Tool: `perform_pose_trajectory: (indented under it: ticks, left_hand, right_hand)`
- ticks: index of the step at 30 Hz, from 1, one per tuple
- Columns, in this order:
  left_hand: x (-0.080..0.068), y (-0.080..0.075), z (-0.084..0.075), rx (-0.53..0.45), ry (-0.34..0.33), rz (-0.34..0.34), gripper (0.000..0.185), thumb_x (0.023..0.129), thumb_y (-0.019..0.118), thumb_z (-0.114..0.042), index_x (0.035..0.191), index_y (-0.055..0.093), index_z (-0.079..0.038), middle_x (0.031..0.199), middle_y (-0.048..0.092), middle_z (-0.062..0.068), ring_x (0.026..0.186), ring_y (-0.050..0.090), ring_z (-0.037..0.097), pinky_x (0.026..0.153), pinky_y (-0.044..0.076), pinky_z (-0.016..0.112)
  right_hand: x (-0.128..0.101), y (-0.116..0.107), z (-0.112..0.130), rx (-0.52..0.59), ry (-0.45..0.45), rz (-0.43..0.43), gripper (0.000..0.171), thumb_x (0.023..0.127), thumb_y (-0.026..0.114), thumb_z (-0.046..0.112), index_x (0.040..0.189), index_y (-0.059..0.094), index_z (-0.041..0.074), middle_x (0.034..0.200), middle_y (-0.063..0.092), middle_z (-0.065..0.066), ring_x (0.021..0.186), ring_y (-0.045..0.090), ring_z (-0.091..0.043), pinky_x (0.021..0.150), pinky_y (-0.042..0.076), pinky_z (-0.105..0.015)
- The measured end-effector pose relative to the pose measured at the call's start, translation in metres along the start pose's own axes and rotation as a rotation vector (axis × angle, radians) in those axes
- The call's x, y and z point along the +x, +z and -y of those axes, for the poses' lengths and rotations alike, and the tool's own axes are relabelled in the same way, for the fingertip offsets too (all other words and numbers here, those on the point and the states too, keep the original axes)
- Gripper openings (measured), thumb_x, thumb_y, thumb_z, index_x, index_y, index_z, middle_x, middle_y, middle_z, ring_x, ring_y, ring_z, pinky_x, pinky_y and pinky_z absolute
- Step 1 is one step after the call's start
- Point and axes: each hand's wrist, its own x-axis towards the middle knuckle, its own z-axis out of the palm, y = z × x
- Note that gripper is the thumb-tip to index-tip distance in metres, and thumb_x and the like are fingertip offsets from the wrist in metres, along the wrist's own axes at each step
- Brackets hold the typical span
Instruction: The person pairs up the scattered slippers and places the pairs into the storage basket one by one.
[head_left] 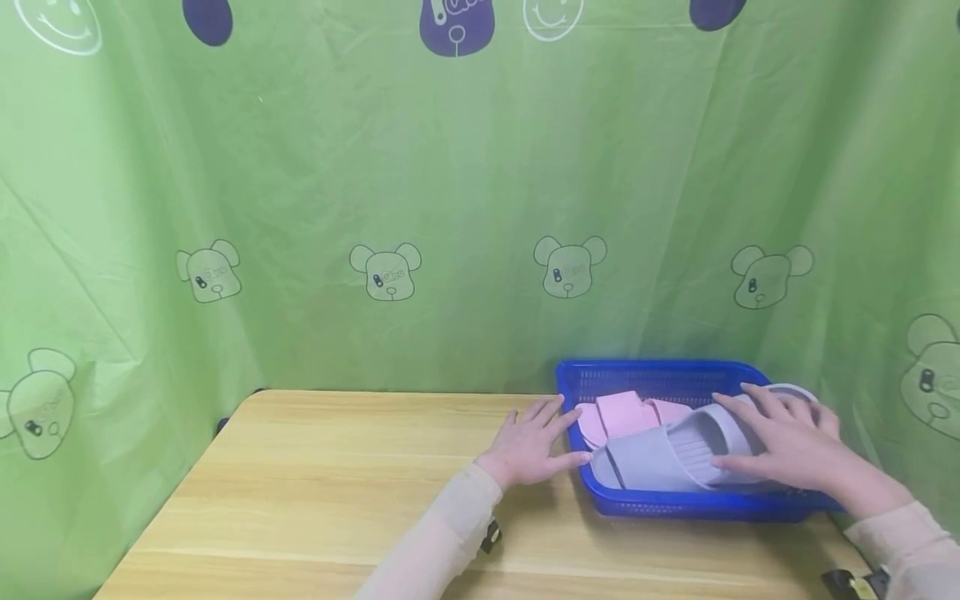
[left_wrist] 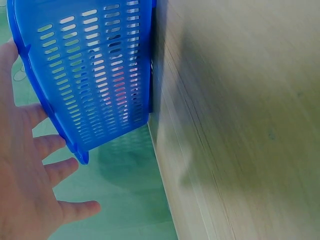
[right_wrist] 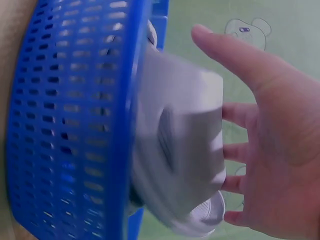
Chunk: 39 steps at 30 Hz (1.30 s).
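Note:
A blue plastic basket (head_left: pixel 705 505) with slotted walls stands at the right of the table. Inside lie pink slippers (head_left: pixel 626 414) at the back left and grey slippers (head_left: pixel 648 462) along the front, tilted up toward the right side. My left hand (head_left: pixel 525 446) rests at the basket's left rim with its fingers spread; in the left wrist view the fingertips touch the rim. Over the grey slippers is my right hand (head_left: pixel 795 442), fingers loosely spread. In the right wrist view its thumb stands away from the grey slipper (right_wrist: pixel 192 145), while the other fingertips pass partly out of sight behind the strap.
The wooden table (head_left: pixel 337 475) extends left of the basket. A green curtain (head_left: pixel 472 192) with bear-head prints hangs behind and on both sides. Small black-and-yellow pieces (head_left: pixel 491 536) show beneath both forearms.

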Motion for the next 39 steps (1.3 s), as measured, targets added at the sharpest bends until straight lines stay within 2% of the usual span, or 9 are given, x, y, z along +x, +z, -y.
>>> perform_pose_trajectory:
  ticks: [5,10,18,23,32,39]
  left_hand:
    - [0.0,0.002,-0.001,-0.003,0.007,-0.006,0.077,0.091,0.023,-0.078,0.156,0.015,-0.037,0.165,0.017,0.0,0.151,0.022,0.026,0.114,0.029,0.063]
    - [0.0,0.002,-0.001,-0.012,0.012,-0.013,0.077,0.091,0.025,-0.077,0.156,0.018,-0.035,0.164,0.018,0.001,0.15,0.023,0.027,0.112,0.03,0.064]
    - [0.001,0.001,-0.001,0.006,0.0,-0.013,0.076,0.091,0.024,-0.078,0.155,0.012,-0.04,0.165,0.017,0.0,0.151,0.023,0.025,0.112,0.031,0.063]
    - [0.0,0.001,-0.002,0.005,-0.001,-0.007,0.076,0.091,0.025,-0.077,0.155,0.013,-0.038,0.165,0.017,0.0,0.151,0.023,0.025,0.113,0.031,0.063]
    - [-0.002,-0.001,-0.003,-0.003,-0.005,-0.003,0.075,0.091,0.025,-0.077,0.155,0.012,-0.039,0.165,0.017,0.0,0.151,0.021,0.023,0.113,0.03,0.063]
    - [-0.002,-0.001,-0.003,-0.01,-0.011,0.001,0.075,0.091,0.026,-0.077,0.155,0.01,-0.041,0.165,0.015,-0.001,0.151,0.02,0.023,0.114,0.03,0.062]
  right_hand:
    - [0.002,0.007,0.005,-0.018,0.041,0.007,0.094,0.077,0.065,0.07,0.151,0.032,0.02,0.15,0.026,-0.031,0.123,0.03,-0.062,0.089,0.018,-0.087]
    - [0.002,0.015,0.005,-0.028,0.056,-0.035,0.09,0.08,0.061,0.07,0.149,0.035,0.019,0.149,0.028,-0.03,0.122,0.03,-0.064,0.089,0.021,-0.085]
    - [0.0,0.027,0.007,-0.021,0.068,-0.132,0.085,0.083,0.06,0.068,0.149,0.034,0.021,0.148,0.029,-0.03,0.121,0.029,-0.066,0.091,0.018,-0.085]
    - [-0.004,0.035,0.008,0.018,0.085,-0.177,0.083,0.084,0.061,0.064,0.151,0.032,0.024,0.15,0.027,-0.03,0.122,0.026,-0.066,0.093,0.012,-0.087]
    - [-0.007,0.047,0.005,0.066,0.123,-0.209,0.082,0.086,0.06,0.061,0.154,0.025,0.029,0.155,0.021,-0.027,0.127,0.02,-0.065,0.093,0.009,-0.087]
    - [-0.011,0.057,0.001,0.096,0.157,-0.196,0.084,0.088,0.057,0.061,0.156,0.02,0.027,0.158,0.015,-0.027,0.127,0.018,-0.067,0.094,0.005,-0.088]
